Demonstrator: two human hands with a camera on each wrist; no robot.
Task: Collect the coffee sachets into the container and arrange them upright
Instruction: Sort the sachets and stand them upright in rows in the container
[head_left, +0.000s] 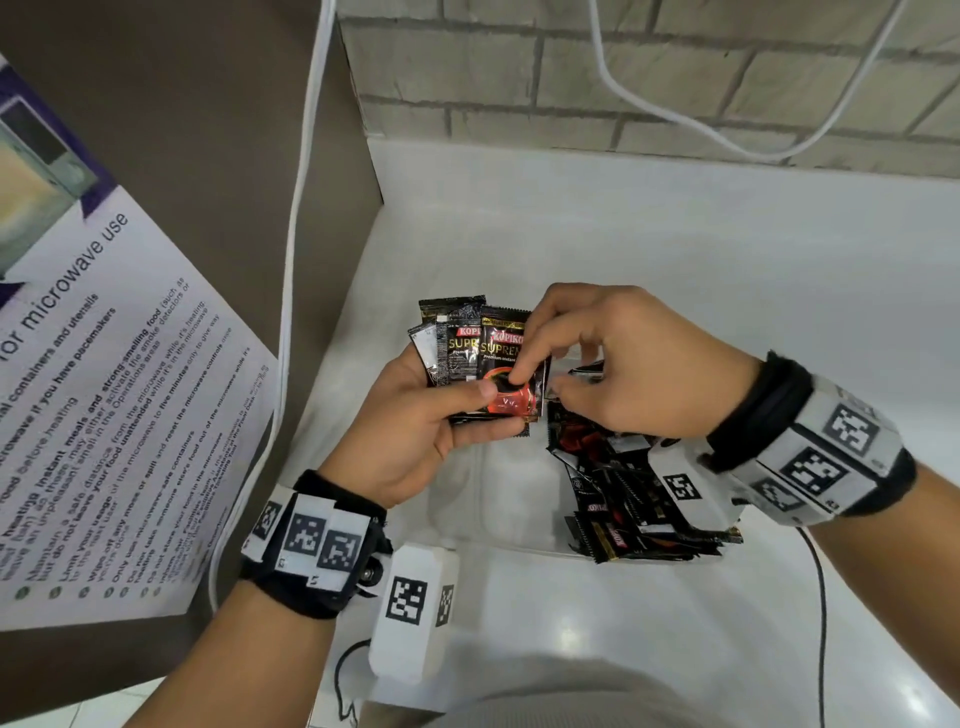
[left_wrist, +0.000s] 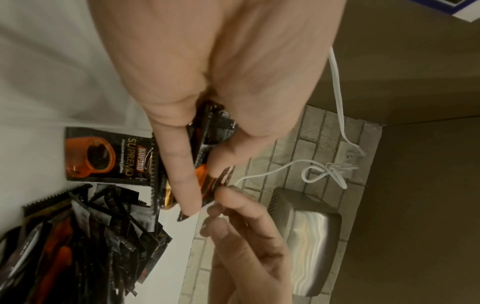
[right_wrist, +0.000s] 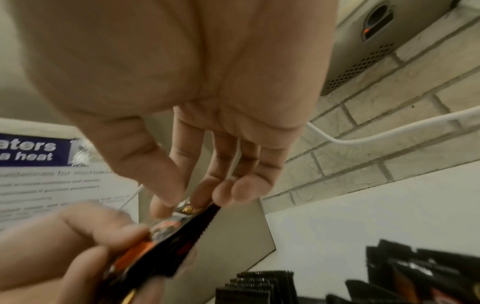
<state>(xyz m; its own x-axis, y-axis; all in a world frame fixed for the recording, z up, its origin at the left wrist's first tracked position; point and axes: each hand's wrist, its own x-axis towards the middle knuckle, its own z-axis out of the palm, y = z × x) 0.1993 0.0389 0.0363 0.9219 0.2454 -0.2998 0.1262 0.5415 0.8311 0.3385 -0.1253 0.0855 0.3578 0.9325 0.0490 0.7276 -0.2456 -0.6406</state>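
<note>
Fanned sachets (head_left: 480, 358) clamped in left hand (head_left: 415, 436), long axis away; right hand (head_left: 618, 364) pinching front one; container (head_left: 519, 499) directly beneath, loose pile (head_left: 639, 499) rightward on bench (head_left: 675, 260).

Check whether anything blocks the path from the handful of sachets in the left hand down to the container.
Nothing solid does. The left hand grips a fan of sachets above the clear container, with the right hand touching the front one. Loose sachets crowd the container's right side; its left part looks open.
</note>
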